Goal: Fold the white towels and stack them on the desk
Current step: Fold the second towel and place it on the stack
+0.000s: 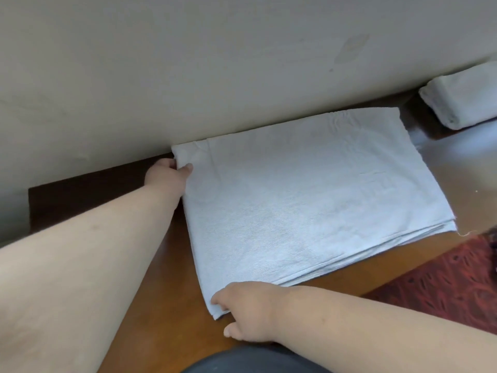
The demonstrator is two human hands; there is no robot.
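Observation:
A white towel (309, 200) lies folded into a flat rectangle of several layers on the brown desk (161, 305), its far edge against the wall. My left hand (168, 175) pinches the towel's far left corner, thumb on top. My right hand (247, 310) grips the near left corner, fingers tucked under the edge. A second white towel (462, 99), folded into a thick block, sits at the far right of the desk beside the wall.
A cream wall (215, 63) rises right behind the desk. The desk's left end (31, 208) stops short of the frame's edge. A red patterned carpet (451, 278) shows beyond the desk's front right edge. Dark clothing (250, 362) shows at the bottom.

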